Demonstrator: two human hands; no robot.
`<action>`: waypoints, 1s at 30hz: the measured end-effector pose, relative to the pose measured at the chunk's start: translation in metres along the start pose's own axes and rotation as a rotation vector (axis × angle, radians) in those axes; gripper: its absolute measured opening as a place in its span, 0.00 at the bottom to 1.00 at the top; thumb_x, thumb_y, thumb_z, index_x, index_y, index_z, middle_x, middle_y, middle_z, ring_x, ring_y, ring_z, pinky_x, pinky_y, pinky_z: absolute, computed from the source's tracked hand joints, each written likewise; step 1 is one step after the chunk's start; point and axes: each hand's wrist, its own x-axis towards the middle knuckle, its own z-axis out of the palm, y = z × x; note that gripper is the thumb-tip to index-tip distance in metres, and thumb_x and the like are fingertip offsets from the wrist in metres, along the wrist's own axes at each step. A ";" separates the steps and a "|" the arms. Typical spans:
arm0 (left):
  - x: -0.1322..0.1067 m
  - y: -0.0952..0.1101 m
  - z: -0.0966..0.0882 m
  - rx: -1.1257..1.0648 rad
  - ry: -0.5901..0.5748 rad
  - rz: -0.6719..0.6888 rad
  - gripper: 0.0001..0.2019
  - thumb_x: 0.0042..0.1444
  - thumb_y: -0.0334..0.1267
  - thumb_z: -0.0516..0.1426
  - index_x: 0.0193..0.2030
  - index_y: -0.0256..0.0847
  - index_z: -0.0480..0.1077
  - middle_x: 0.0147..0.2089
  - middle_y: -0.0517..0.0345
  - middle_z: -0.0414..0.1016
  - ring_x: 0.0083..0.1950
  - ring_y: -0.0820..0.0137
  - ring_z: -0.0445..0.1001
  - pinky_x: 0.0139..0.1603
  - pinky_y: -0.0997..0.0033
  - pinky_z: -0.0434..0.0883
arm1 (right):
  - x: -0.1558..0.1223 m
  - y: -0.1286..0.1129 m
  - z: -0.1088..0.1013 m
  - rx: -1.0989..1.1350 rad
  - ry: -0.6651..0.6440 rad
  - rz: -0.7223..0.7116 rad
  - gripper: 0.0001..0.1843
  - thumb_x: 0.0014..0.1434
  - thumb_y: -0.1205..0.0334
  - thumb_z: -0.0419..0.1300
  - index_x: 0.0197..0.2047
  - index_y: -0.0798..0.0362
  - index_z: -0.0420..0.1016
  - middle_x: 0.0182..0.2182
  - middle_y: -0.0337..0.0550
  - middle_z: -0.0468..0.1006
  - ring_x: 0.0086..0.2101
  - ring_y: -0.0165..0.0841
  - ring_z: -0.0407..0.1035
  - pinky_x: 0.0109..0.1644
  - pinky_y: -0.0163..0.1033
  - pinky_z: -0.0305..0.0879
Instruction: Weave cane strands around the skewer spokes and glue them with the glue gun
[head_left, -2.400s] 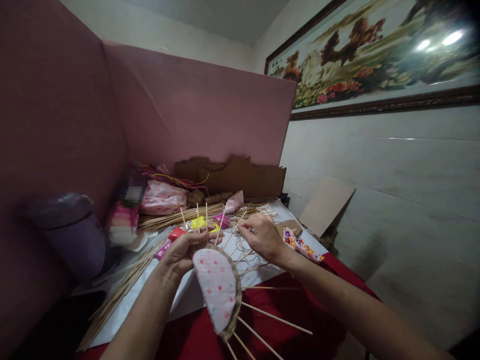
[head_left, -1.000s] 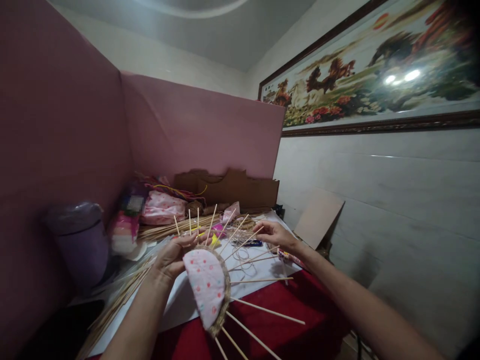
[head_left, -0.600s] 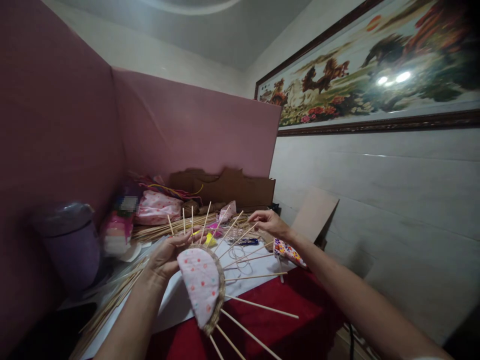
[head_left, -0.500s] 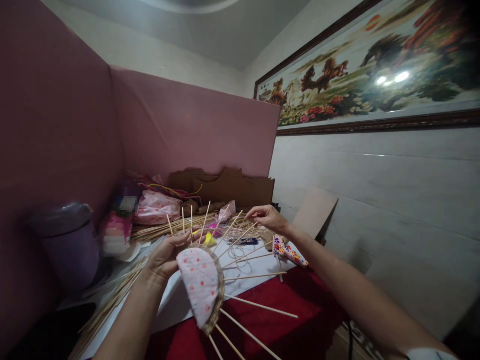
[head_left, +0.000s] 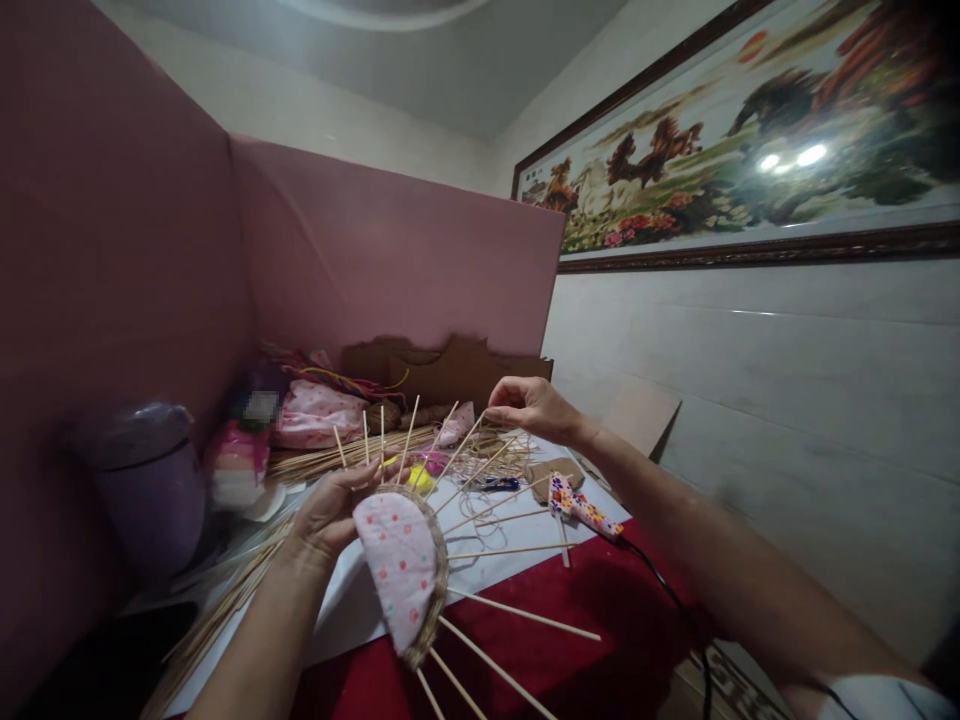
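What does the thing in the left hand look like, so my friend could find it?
Find the big pink board behind the table, then come down to the left hand in front. It holds a half-round pad of pale pink spotted cloth. Unlike the loose sticks lying nearby, its sticks fan out from a twine-woven rim like sun rays.

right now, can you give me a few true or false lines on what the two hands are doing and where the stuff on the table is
The left hand holds the pink dotted half-round piece. True.
Thin sticks fan out from that piece's rim. True.
The right hand lies flat on the red cloth. False: it is up above the table, fingertips pinched together.
The floral glue gun is in the right hand. False: it lies on the table, apart from both hands.
The purple bin stands at the left. True.
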 end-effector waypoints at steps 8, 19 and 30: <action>0.000 0.000 0.001 0.020 -0.003 0.004 0.19 0.54 0.23 0.49 0.53 0.32 0.63 0.33 0.45 0.78 0.36 0.58 0.78 0.34 0.60 0.75 | -0.011 0.008 -0.006 -0.009 -0.054 0.048 0.05 0.50 0.63 0.58 0.27 0.56 0.72 0.20 0.35 0.68 0.22 0.24 0.59 0.26 0.31 0.55; 0.003 -0.003 0.000 0.040 0.085 0.026 0.20 0.50 0.19 0.51 0.51 0.28 0.62 0.32 0.45 0.79 0.33 0.60 0.78 0.31 0.64 0.75 | -0.035 -0.026 0.000 -0.098 -0.242 -0.001 0.04 0.53 0.65 0.58 0.30 0.56 0.74 0.23 0.37 0.71 0.24 0.24 0.61 0.26 0.30 0.56; 0.004 -0.005 -0.001 0.056 0.115 0.057 0.19 0.50 0.20 0.52 0.51 0.28 0.65 0.32 0.43 0.79 0.32 0.59 0.78 0.30 0.63 0.75 | -0.064 -0.015 0.029 -0.362 -0.179 -0.006 0.05 0.54 0.68 0.58 0.29 0.54 0.75 0.26 0.40 0.75 0.28 0.28 0.66 0.32 0.33 0.57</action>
